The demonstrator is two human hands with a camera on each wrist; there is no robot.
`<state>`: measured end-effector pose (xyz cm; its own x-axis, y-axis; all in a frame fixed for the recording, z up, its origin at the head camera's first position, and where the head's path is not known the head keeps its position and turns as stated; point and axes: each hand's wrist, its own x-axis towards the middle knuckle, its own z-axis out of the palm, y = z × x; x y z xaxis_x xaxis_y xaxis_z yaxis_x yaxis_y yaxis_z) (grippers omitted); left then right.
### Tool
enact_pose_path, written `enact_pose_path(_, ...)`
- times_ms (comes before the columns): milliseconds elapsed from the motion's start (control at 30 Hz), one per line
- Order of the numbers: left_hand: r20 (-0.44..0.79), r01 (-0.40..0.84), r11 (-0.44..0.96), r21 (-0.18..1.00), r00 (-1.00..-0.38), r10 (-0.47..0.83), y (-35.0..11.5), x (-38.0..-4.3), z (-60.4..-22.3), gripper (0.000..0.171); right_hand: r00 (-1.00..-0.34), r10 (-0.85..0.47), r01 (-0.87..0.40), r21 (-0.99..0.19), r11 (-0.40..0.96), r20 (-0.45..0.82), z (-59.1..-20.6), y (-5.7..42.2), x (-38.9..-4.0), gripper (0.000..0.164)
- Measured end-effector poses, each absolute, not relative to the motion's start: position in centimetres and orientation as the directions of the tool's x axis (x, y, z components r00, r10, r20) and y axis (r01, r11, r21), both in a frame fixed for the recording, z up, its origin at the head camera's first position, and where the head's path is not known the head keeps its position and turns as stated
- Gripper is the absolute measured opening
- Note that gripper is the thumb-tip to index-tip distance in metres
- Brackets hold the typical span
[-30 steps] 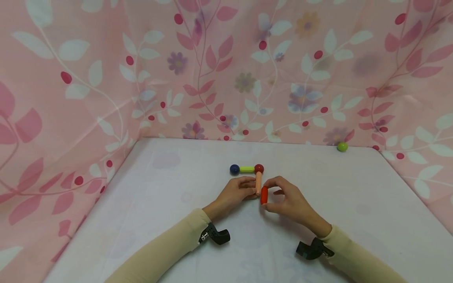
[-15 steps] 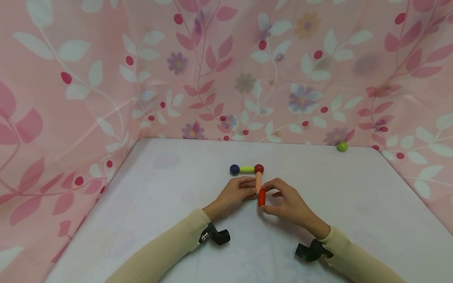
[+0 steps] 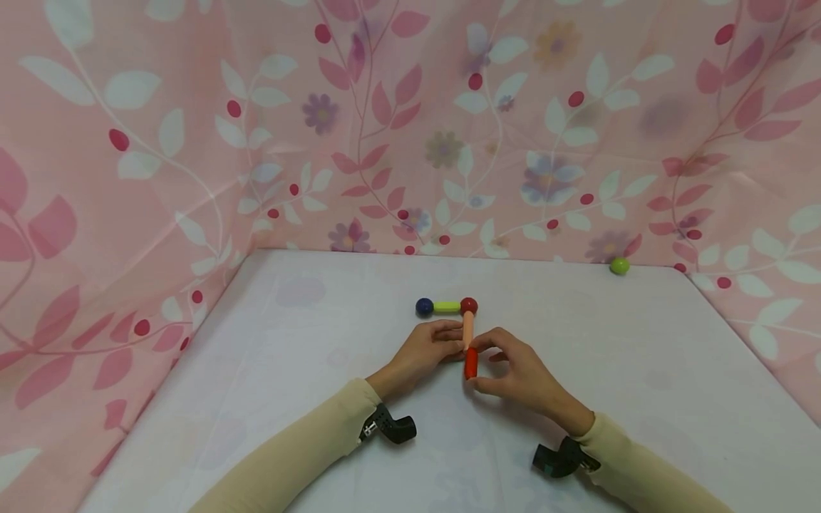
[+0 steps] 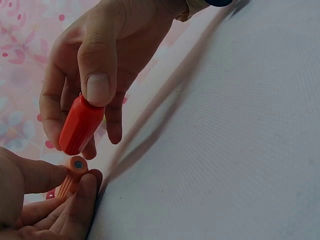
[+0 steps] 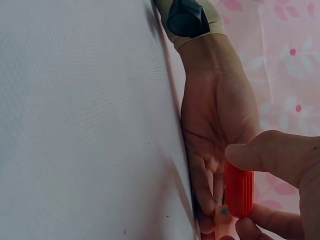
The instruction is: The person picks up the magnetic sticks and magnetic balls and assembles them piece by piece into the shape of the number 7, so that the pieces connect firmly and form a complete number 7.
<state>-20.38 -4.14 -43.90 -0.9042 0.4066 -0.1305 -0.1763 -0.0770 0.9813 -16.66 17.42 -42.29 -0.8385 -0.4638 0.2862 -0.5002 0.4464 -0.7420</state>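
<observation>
My left hand pinches the near end of a peach magnetic rod between thumb and fingers. A grey metal dot shows on that end of the peach rod in the left wrist view. Its far end meets a red ball, from which a yellow-green rod runs left to a dark blue ball. My right hand holds a red magnetic rod by its two ends, thumb at the near end. In the left wrist view a small gap separates this red rod from the peach one.
A green ball lies by the back right edge of the white-covered table. Pink floral cloth hangs behind and to the left. Each wrist carries a black camera, such as the left one.
My right hand has brought the red rod toward me and slightly left, from beside the peach rod to just past its near end. My left hand and the joined pieces have stayed put.
</observation>
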Motion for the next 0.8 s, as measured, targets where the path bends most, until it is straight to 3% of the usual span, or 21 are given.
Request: enact_pose_path(800, -0.126, -0.15, -0.029, 0.988, -0.91, 0.395, -4.12, -20.31, -43.9, 0.038, -0.829, -0.475, -0.517, -0.729, 0.448, 0.296, -42.7, 17.12, -16.47, 0.05)
